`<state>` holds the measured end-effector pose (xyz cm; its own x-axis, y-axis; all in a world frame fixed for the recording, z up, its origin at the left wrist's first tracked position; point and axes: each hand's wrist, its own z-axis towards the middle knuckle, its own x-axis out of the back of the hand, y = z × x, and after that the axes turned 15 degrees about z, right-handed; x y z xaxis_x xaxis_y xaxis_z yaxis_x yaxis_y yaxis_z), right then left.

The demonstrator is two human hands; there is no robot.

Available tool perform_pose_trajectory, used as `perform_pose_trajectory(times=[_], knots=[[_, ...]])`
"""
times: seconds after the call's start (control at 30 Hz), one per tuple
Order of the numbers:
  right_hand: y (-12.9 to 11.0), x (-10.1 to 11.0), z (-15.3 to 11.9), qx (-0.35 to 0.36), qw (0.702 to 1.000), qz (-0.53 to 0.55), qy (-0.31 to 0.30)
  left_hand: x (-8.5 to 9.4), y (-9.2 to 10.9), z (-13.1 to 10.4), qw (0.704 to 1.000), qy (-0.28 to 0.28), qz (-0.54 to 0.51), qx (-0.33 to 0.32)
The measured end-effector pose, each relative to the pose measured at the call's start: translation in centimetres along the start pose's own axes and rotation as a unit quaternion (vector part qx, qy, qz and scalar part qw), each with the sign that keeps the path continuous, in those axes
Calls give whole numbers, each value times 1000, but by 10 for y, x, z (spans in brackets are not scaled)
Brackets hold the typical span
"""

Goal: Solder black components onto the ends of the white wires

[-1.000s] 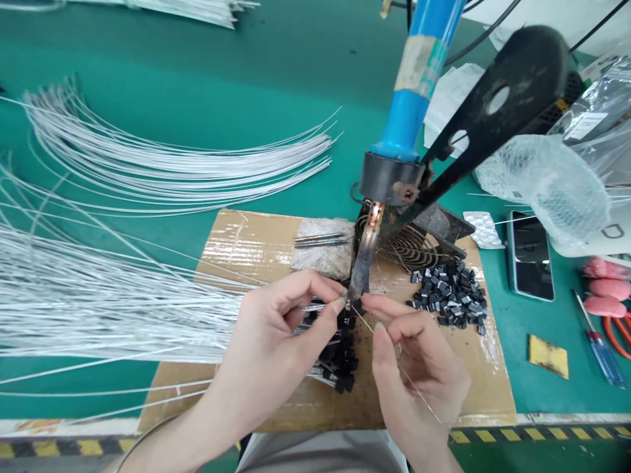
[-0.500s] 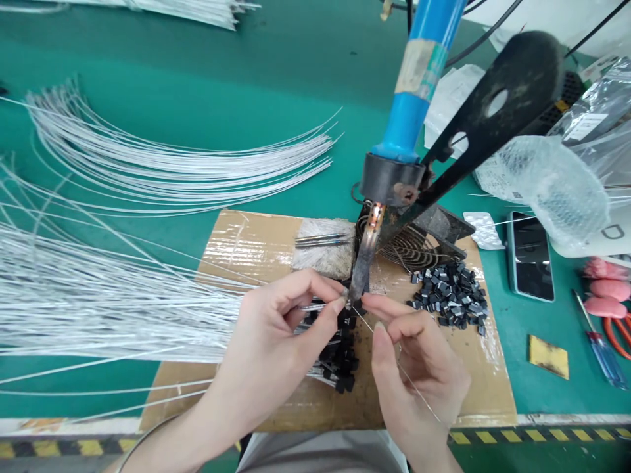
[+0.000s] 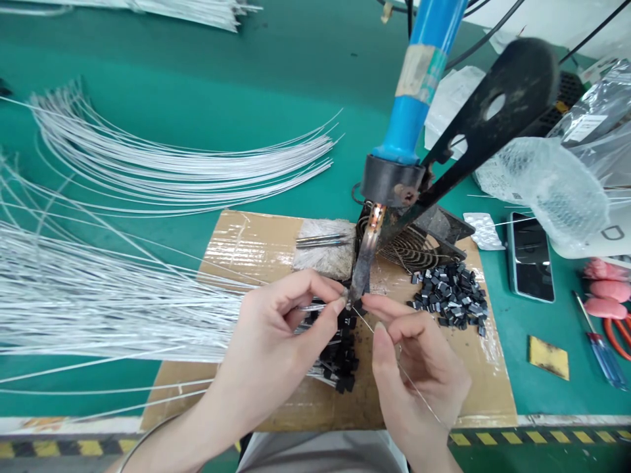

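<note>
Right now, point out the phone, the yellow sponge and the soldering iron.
Phone [image 3: 531, 259]: head view, on its dark screen.
Yellow sponge [image 3: 549, 357]: head view, middle of its top face.
Soldering iron [image 3: 403, 125]: head view, on its blue handle.

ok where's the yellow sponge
In the head view, the yellow sponge lies on the green table at the right, below the phone and left of the screwdriver.
</note>
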<state>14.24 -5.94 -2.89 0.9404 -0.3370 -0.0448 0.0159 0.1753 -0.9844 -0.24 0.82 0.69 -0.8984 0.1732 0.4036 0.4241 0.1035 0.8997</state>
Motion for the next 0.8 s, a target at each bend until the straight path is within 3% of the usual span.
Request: perform_pose_trajectory(times=[0.17, 0.8], knots=[[1, 2, 1, 32, 999, -4, -21, 0, -1, 0, 1000, 4, 0, -7], [1, 0, 4, 36, 999, -9, -19, 0, -2, -1, 1000, 11, 8, -10]])
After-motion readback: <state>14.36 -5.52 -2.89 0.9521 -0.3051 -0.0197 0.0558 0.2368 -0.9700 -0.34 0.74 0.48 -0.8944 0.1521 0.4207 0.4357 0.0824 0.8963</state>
